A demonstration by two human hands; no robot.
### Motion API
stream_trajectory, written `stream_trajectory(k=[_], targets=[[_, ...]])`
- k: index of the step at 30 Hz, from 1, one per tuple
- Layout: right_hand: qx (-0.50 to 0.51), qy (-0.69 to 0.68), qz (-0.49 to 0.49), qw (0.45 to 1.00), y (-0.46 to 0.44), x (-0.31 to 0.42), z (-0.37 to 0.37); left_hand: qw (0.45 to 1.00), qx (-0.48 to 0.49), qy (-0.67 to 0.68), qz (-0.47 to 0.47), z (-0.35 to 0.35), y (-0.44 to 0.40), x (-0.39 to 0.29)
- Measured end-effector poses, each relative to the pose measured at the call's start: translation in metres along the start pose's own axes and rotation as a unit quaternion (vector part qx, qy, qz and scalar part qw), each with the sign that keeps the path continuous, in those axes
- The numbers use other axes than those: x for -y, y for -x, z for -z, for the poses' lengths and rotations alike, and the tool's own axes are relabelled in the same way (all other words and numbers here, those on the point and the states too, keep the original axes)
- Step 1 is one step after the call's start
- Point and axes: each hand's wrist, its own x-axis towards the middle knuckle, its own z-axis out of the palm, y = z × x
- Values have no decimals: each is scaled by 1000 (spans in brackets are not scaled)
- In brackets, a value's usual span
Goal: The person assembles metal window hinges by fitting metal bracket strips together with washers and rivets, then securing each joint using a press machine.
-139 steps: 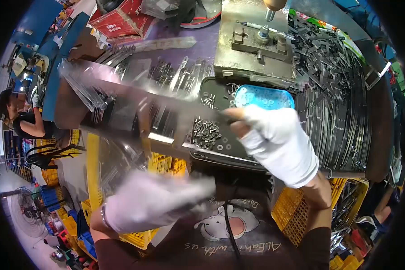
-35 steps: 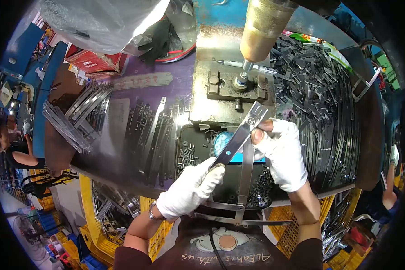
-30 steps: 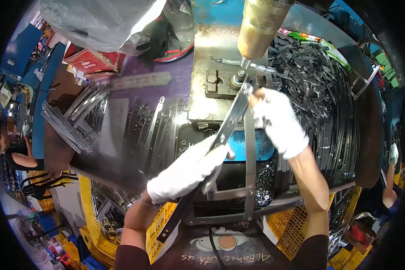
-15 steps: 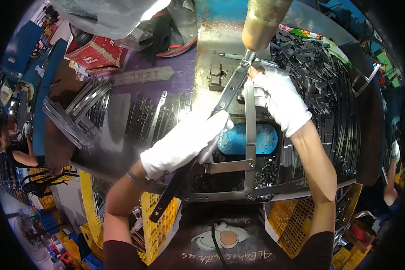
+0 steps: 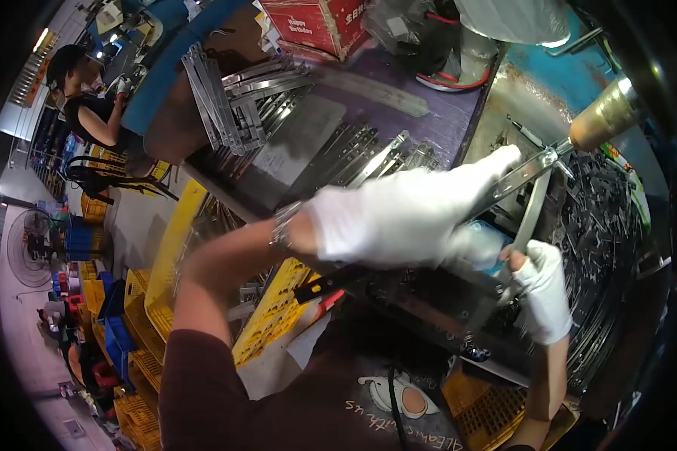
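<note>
My left hand (image 5: 429, 210), in a white glove, grips a long flat metal bar (image 5: 520, 176) that slants from the lower left up to the right. The bar's upper end lies under the tip of a brass-coloured cylindrical machine head (image 5: 603, 122). Lower right, my right hand (image 5: 543, 289), gloved with bare fingertips, is closed on a thinner metal strip (image 5: 532, 212). This strip meets the bar near the machine tip. Other strips joined in the frame hang below, partly blurred. Between the hands shows a light-blue tray (image 5: 485, 242), mostly covered by the left glove.
Dark metal pieces (image 5: 602, 203) are heaped at right. Assembled metal frames (image 5: 222, 105) and loose strips (image 5: 353, 154) lie at left, near a red box (image 5: 316, 26). A pen (image 5: 526, 134) lies by the machine. Yellow crates (image 5: 274, 308) stand below. Another person (image 5: 90, 105) sits far left.
The view has swung left, so the bench appears shifted right and tilted. My right hand has moved from beside the machine tip down along the strip. My left hand stays on the bar.
</note>
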Motion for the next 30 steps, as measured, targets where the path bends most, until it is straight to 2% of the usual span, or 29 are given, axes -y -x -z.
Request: stream_trajectory(k=[1, 2, 3, 4, 5, 6, 7, 8, 9, 10, 11, 12, 13, 15, 17, 18, 19, 21, 23, 24, 25, 26, 28, 30], targets=[[-11, 10, 1, 1000, 1, 4, -14, 986, -47, -70, -143, -2, 16, -9], [-3, -20, 49, 999, -2, 6, -31, 969, 12, -201, -144, -10, 36, -20], [19, 55, 116, 992, -13, 3, -40, 931, 72, -327, -144, -13, 53, -28], [58, 15, 182, 981, -22, 2, -56, 924, 68, -354, -132, -6, 59, -27], [70, -67, 102, 990, -33, 8, -72, 915, 63, -380, -120, 3, 66, -23], [140, -180, 52, 972, -47, 13, -80, 910, 5, -390, -141, 23, 76, -9], [160, -293, 26, 942, -54, 26, -95, 902, -56, -397, -161, 40, 89, 8], [158, -283, 45, 945, -57, 29, -101, 979, -198, -24, -41, 45, 102, 17], [154, -271, 68, 948, -59, 32, -105, 940, -325, 100, 21, 62, 109, 48], [153, -247, 68, 954, -53, 33, -102, 899, -421, -92, 71, 77, 108, 66], [152, -245, 70, 955, -47, 31, -96, 877, -462, -119, 64, 94, 107, 92], [169, -187, 74, 965, -41, 28, -87, 850, -510, -61, 113, 112, 114, 129], [184, -129, 77, 971, -35, 23, -77, 837, -535, -88, 73, 133, 127, 186], [97, -116, 95, 984, -20, 3, -61, 836, -507, -104, 183, 154, 155, 245], [17, -93, 48, 994, 1, -7, -38, 764, -534, -229, 280, 159, 165, 230], [-28, -77, 39, 996, 11, -16, -26, 671, -510, -347, 411, 163, 163, 207], [-70, -60, 29, 995, 20, -25, -16, 658, -508, -421, 363, 159, 162, 187], [-125, -47, 33, 990, 30, -40, -6, 548, -515, -560, 348, 157, 169, 191], [-138, -24, 24, 990, 32, -40, -8, 563, -451, -627, 293, 151, 161, 186], [-121, -22, 19, 992, 30, -37, -12, 645, -451, -544, 293, 138, 142, 178], [-104, -21, 12, 994, 26, -34, -17, 691, -421, -508, 295, 126, 131, 202], [-69, -37, 10, 997, 21, -29, -24, 742, -319, -427, 405, 99, 101, 173], [-5, -44, -15, 999, 12, -24, -37, 780, -240, -390, 427, 64, 78, 190], [6, 158, 86, 984, 7, -38, -40, 802, -218, -355, 428, 49, 65, 202]])
